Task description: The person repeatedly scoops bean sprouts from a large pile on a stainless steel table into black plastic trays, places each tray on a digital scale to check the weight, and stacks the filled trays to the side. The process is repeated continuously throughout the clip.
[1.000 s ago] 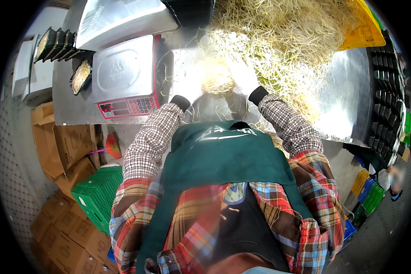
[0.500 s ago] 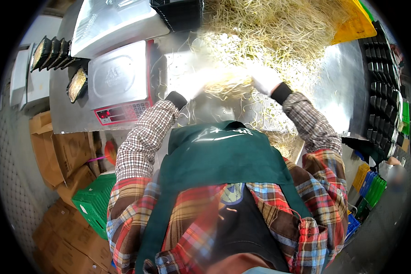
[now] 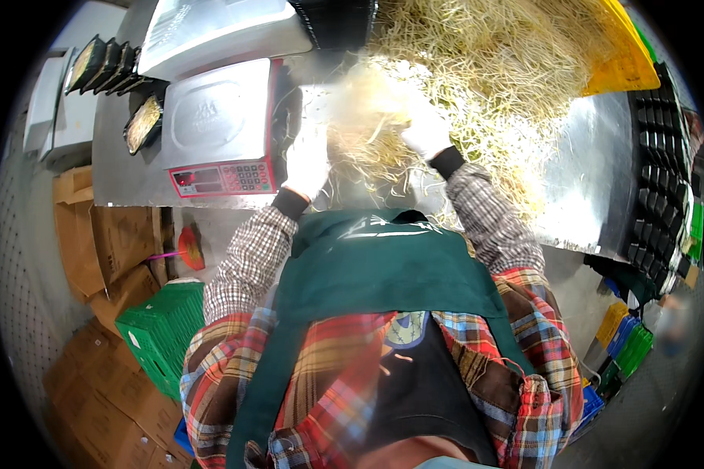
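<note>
White gloves cover both my hands. My left hand lies beside the scale's right edge, its fingers stretched out and washed out by glare, with nothing visible in it. My right hand is closed on a clump of bean sprouts, which is smeared by motion; the fingertips are partly hidden in it. More loose sprouts hang and lie between the two hands. Beyond the right hand spreads a large heap of bean sprouts on the metal table.
A red-framed scale with a steel pan stands at left. Filled black trays line the far left, one apart. A yellow crate borders the heap. Stacked black trays stand at right; a green crate sits lower left.
My left hand has drawn away from the sprouts, toward the scale. My right hand has shifted left, and the clump has moved up and away from me.
</note>
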Tool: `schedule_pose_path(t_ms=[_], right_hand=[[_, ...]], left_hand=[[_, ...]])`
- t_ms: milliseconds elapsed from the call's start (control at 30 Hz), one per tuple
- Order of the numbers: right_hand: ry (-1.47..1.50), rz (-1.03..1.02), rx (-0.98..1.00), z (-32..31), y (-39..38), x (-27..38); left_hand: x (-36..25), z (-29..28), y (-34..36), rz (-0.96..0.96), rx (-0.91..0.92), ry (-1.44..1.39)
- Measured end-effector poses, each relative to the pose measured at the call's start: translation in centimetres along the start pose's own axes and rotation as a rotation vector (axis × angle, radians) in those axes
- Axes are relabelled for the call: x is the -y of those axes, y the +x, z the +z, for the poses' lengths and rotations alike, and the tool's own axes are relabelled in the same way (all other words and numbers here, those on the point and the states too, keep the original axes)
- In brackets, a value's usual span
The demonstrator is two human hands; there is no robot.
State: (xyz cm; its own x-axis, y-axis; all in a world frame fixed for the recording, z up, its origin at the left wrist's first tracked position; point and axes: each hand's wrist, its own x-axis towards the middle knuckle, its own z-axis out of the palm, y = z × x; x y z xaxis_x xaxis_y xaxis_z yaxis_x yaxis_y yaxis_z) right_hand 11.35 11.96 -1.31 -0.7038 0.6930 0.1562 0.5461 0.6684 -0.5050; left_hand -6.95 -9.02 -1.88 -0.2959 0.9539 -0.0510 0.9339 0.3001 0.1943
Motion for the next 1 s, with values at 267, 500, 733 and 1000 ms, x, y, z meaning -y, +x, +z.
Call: schedule_pose_path(t_ms=[267, 500, 733, 1000], right_hand=[[-0.195, -0.03, 0.715, 0.4, 8.6, 2.9], [-0.485, -0.124, 0.494, 3.6, 0.1, 8.9], [-0.484, 0.002, 0.352, 5.0, 1.4, 7.6], [-0.536, 0.035, 0.25, 6.2, 1.4, 7.2]], left_hand=[[-2.5, 2.5, -3.8, -0.868, 0.338, -1.857], [-4.0, 3.2, 0.2, -0.913, 0.343, -1.929], [3.7, -11.8, 5.8, 0.306, 0.387, -0.393], [8.1, -25.4, 31.7, 0.151, -0.289, 0.199]])
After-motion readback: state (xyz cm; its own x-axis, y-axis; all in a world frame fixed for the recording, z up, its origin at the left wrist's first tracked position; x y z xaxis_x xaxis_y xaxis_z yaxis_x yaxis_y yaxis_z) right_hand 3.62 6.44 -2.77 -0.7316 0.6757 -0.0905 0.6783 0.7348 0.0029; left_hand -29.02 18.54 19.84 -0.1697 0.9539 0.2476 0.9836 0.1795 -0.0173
